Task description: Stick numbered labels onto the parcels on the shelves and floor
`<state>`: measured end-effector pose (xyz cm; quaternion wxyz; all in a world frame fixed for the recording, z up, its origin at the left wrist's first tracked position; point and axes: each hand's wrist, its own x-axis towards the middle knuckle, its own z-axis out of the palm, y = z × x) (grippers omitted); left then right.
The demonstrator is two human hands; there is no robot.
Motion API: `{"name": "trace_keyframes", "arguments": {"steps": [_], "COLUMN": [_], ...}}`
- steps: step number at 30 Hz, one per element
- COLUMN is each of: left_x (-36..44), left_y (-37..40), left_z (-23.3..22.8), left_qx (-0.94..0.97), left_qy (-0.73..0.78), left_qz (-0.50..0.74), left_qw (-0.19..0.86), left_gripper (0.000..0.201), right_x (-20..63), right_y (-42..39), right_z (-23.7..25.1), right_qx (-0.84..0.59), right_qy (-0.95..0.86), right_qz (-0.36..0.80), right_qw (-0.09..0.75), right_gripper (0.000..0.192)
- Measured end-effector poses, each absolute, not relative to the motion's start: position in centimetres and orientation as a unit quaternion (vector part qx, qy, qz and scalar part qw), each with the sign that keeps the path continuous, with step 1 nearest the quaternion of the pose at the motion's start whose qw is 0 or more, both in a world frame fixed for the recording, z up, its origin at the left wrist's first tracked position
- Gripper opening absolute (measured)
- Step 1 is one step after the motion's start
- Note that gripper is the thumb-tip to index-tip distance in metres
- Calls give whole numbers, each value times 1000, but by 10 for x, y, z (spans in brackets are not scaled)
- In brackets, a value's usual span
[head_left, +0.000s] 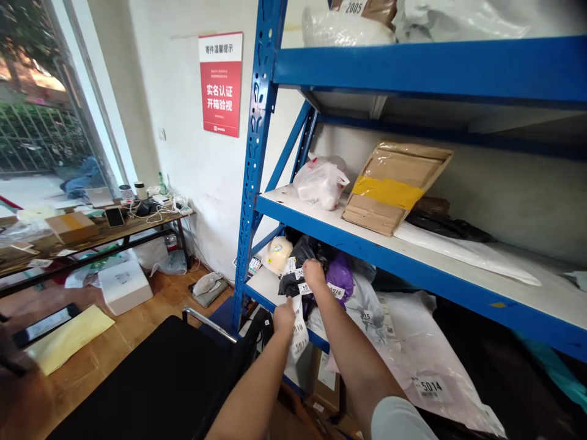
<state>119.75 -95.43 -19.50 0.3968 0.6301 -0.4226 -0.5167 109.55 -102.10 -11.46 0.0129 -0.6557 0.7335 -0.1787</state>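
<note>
My left hand is closed on a strip of printed number labels that hangs down below it. My right hand reaches onto the lower shelf with its fingers pinched; a small white number label shows at the fingertips. Just under the hands lies a small black parcel bearing another label. To the right of my right hand is a purple bag marked 5016. A cream helmet rests behind, to the left. My arms hide part of the parcels.
The blue shelf rack has a low middle beam over my hands. A taped cardboard parcel and a white plastic bag stand above. A large pale parcel lies right. A black chair stands close left; a cluttered table is beyond.
</note>
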Motion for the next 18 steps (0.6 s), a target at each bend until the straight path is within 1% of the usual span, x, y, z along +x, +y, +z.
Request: {"name": "trace_keyframes", "arguments": {"steps": [1,2,5,6,8,10,11,12,14,17,18], "left_x": [1199,1200,1203,1203,1202,1197,1193,1186,1169,1133,1120], "left_y": [-945,-937,-928,-928,-927,-919,-911,-900,-868,-805,-782], "left_z": [-198,-201,-200,-198,-189,-178,-173,-168,-161,-156,-155], "left_qx": [632,632,610,596,561,521,499,478,443,422,420], "left_qy": [-407,-389,-339,-324,-303,-296,-297,-300,-309,-313,-311], "left_qz": [-523,-530,-556,-569,-603,-641,-659,-675,-702,-730,-737], "left_qw": [402,411,451,464,479,480,478,474,464,438,428], "left_gripper": [42,45,46,46,45,43,41,39,35,30,29], "right_x": [1096,1097,1101,1101,1098,1089,1083,1076,1061,1037,1028], "right_y": [-1020,-1018,-1004,-994,-964,-922,-897,-872,-822,-757,-737], "right_z": [-112,-109,-100,-96,-90,-87,-88,-90,-98,-115,-120], "right_qx": [-660,-664,-676,-681,-696,-719,-732,-735,-680,-537,-494], "right_qy": [726,717,680,665,632,588,559,524,526,560,549], "right_qz": [-194,-212,-281,-303,-332,-342,-342,-353,-423,-558,-591], "right_qw": [18,21,33,44,78,142,186,247,285,293,324], "right_gripper": [16,19,41,43,36,29,35,45,52,52,53]}}
